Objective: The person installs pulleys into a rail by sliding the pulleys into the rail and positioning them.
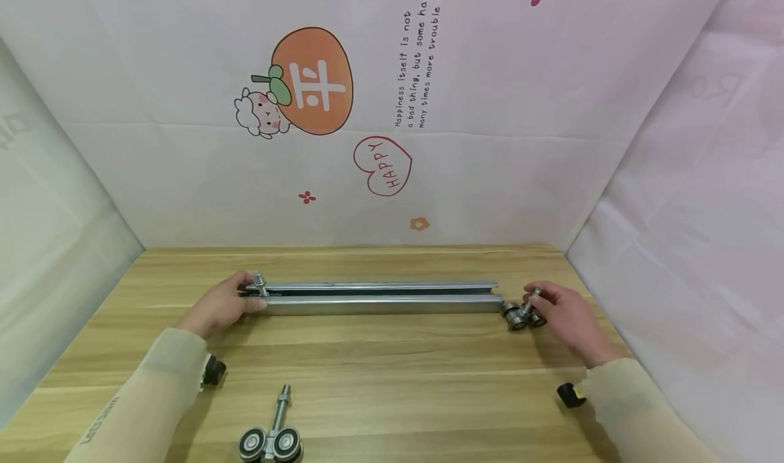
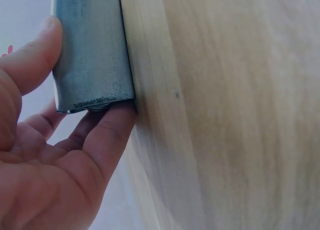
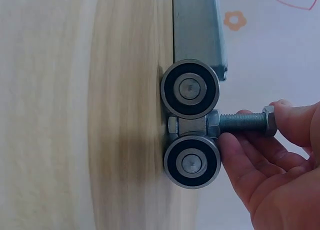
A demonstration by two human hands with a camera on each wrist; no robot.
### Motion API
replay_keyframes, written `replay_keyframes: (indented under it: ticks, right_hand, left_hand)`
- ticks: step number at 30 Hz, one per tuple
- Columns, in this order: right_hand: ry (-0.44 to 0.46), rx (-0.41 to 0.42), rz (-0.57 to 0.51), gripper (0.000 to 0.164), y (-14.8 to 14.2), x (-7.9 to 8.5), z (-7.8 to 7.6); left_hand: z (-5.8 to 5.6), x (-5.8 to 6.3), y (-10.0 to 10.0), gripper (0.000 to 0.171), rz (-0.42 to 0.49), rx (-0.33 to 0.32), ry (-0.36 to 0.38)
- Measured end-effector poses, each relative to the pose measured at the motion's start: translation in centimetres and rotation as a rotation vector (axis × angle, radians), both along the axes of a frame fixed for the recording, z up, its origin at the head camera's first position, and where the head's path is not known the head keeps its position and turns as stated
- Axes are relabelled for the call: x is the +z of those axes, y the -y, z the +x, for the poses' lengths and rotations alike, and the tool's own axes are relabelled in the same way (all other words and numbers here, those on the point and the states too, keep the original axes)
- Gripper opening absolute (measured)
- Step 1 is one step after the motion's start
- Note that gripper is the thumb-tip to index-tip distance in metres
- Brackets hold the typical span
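Note:
A grey metal track (image 1: 386, 305) lies across the wooden table, its slot facing up. My left hand (image 1: 222, 305) grips its left end; in the left wrist view the thumb (image 2: 46, 47) is on the track's side and fingers reach round the end. A bolt (image 1: 260, 284) stands up out of the slot beside that hand. With its fingers round the bolt, my right hand (image 1: 566, 318) holds a roller trolley (image 3: 187, 125) upright at the track's right end. In the right wrist view, one wheel (image 3: 190, 89) overlaps the track's end.
Another roller trolley (image 1: 269, 442) lies on the wooden table (image 1: 392, 381) at the near left, its bolt pointing away from me. White printed cloth (image 1: 490, 177) hangs along the table's back edge, with more cloth at both sides.

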State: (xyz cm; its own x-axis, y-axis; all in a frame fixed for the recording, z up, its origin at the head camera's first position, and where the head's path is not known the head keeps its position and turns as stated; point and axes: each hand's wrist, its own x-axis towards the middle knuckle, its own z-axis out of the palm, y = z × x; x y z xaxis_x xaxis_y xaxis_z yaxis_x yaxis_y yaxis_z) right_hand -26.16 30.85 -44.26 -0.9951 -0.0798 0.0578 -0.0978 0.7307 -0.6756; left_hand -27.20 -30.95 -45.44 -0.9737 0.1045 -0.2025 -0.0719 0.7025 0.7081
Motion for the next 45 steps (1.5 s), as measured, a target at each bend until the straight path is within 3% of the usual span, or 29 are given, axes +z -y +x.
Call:
replay_keyframes:
  ticks: [8, 18, 29, 45]
  right_hand:
    - [0.009, -0.051, -0.008, 0.036, -0.4, 0.0, -1.2]
    - [-0.033, -0.058, -0.007, 0.035, -0.2, -0.3, -2.1]
    - [-0.009, -0.100, -0.070, 0.036, 0.0, -0.6, -2.6]
    - [-0.004, -0.091, -0.139, 0.034, 0.8, -0.8, -2.9]
  left_hand:
    - [0.0, 0.0, 0.0, 0.065, 0.005, -0.001, -0.002]
    - [0.3, 0.2, -0.3, 0.060, 0.036, 0.002, 0.004]
    - [0.3, 0.3, -0.3, 0.065, 0.024, 0.008, 0.014]
    - [0.4, 0.4, -0.4, 0.061, 0.039, 0.015, 0.013]
